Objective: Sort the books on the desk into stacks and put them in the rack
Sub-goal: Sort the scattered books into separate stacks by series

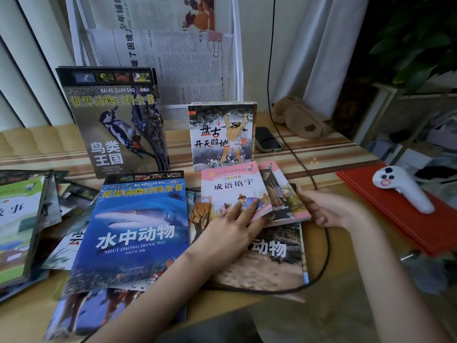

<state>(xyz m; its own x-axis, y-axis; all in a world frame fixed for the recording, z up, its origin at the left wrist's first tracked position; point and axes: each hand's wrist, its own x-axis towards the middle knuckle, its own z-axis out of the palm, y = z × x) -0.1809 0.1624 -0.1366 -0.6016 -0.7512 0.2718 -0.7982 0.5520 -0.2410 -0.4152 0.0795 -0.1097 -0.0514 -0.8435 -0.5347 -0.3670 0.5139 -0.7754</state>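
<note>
- Nearest the camera, a glossy blue shark-cover paperback (138, 229) lay flat on the tan wooden desk (329, 300), overlapping other loose books below it.
- The left hand (232, 226) rested with straight fingers on the lower corner of a thin pink-covered paperback (232, 191), pressing rather than gripping it.
- The right hand (324, 209) sat at the right edge of the same small fan of pink books; its fingers curled loosely there, but I could not tell whether they actually gripped anything.
- Under that fan lay a brown reptile-cover paperback (269, 258), flat on the desk.
- At the left edge, a messy heap of mixed books (29, 219) was unsorted.
- Farther back, a tall dark woodpecker-cover book (116, 120) and a smaller grey mythology picture book (221, 134) stood upright against the white wire-mesh rack (173, 115).
- In my judgement the sorting was at an early stage: 2 groups stood near the rack, most books remained flat on the desk.
</note>
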